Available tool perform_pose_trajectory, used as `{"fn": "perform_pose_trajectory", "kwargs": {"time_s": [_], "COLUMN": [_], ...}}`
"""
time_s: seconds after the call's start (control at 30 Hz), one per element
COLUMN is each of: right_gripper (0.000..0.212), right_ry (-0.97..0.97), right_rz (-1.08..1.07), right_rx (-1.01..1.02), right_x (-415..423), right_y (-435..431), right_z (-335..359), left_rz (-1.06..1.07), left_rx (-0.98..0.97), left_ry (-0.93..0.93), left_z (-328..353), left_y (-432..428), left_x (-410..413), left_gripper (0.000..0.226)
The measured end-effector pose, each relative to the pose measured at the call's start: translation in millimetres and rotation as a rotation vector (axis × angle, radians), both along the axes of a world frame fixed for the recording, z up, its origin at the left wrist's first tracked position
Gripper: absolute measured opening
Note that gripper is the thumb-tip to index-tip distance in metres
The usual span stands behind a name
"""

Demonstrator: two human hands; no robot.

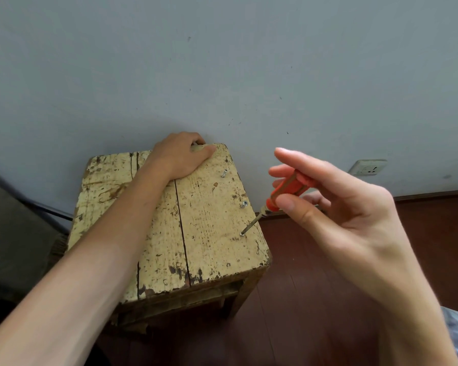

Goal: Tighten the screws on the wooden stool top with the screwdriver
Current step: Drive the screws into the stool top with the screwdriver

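Closest to us, the person's right hand point(341, 207) is up in the air over the right side of the stool. Its thumb and fingers pinch the orange handle of the screwdriver point(284, 187), and the pointing finger sticks out past it. The screwdriver leans down and to the left. Its thin metal tip meets the near screw point(241, 234), close to the right edge of the stool top point(209, 247). It is too small to tell if the tip sits right in the screw's head. The stool top is old yellow wood with chipped paint and long cracks. A bit farther along the same edge the middle screw point(244, 204) sticks up, and past that the far screw point(224, 173) leans over. The left hand point(181, 157) lies across the top and grips its far edge, fingers curled over it. The stool stands on a dark red floor point(315, 260) against a grey wall point(222, 62), with a white socket point(368, 167) low on the right.
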State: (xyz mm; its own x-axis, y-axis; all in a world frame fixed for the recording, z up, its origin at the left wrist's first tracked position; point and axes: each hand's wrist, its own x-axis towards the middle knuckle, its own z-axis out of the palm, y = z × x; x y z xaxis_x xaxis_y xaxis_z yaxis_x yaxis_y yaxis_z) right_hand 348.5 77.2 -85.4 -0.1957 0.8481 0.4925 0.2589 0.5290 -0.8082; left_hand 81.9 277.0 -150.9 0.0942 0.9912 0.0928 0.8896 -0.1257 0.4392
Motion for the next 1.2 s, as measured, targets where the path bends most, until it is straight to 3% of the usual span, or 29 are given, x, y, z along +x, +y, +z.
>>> {"fn": "perform_pose_trajectory", "kwargs": {"time_s": [0.17,0.57,0.9,1.2], "right_gripper": [0.048,0.04,0.043,0.049], "right_ry": [0.044,0.031,0.11,0.04], "right_rz": [0.044,-0.136,0.091,-0.072], "right_rx": [-0.073,0.125,-0.118,0.056], "right_x": [4,-17,12,-7], "right_y": [-4,4,-4,-1], "right_z": [5,-6,7,1], "left_rz": [-0.004,0.0,-0.007,-0.004], "left_rx": [-0.001,-0.005,0.001,0.0], "left_ry": [0.002,-0.014,-0.013,-0.005], "left_z": [1,1,0,0], "left_y": [-1,-1,0,0], "left_x": [0,0,-1,-1], "left_gripper": [0.056,0.051,0.053,0.056]}}
